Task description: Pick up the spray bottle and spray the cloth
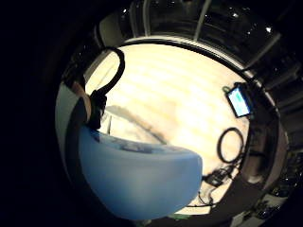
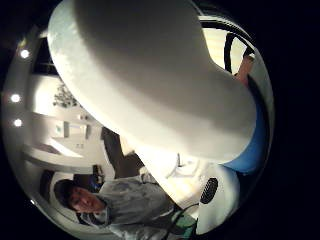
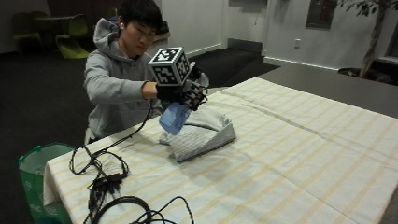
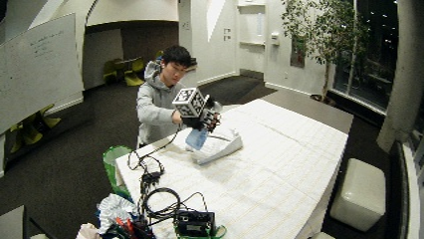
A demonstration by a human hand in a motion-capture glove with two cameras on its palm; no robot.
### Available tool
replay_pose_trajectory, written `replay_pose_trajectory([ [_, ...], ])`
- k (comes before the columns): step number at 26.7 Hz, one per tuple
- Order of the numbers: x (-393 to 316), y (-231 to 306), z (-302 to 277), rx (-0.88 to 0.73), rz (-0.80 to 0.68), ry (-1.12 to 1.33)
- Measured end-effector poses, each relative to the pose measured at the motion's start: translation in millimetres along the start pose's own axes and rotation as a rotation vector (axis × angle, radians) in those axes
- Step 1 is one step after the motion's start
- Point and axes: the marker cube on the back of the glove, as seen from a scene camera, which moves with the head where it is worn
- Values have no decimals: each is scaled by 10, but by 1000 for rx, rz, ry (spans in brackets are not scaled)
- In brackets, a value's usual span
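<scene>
Fingers of the gloved right hand (image 3: 180, 93) grip the blue spray bottle (image 3: 174, 118) above the folded cloth (image 3: 200, 133).

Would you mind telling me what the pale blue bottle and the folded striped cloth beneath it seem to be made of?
The pale blue spray bottle, held in the black-gloved right hand, looks like translucent, matte plastic: smooth, rounded, light glowing through. The folded striped cloth looks like soft woven fabric, probably cotton: it slumps in creases and shows fine woven stripes.
</scene>
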Motion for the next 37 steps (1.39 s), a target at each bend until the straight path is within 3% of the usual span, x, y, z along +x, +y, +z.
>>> replay_pose_trajectory([
  [6, -233, 127, 249, -174, -46, 303],
  [11, -260, 300, 656, -273, -44, 382],
  [15, -381, 385, 611, -249, -69, 398],
  [22, -602, 381, 25, -93, -100, 498],
  [26, -572, 400, 49, -71, -88, 541],
  [32, -451, 499, 627, -146, -50, 436],
  [37, -694, 562, 714, -70, -50, 126],
])
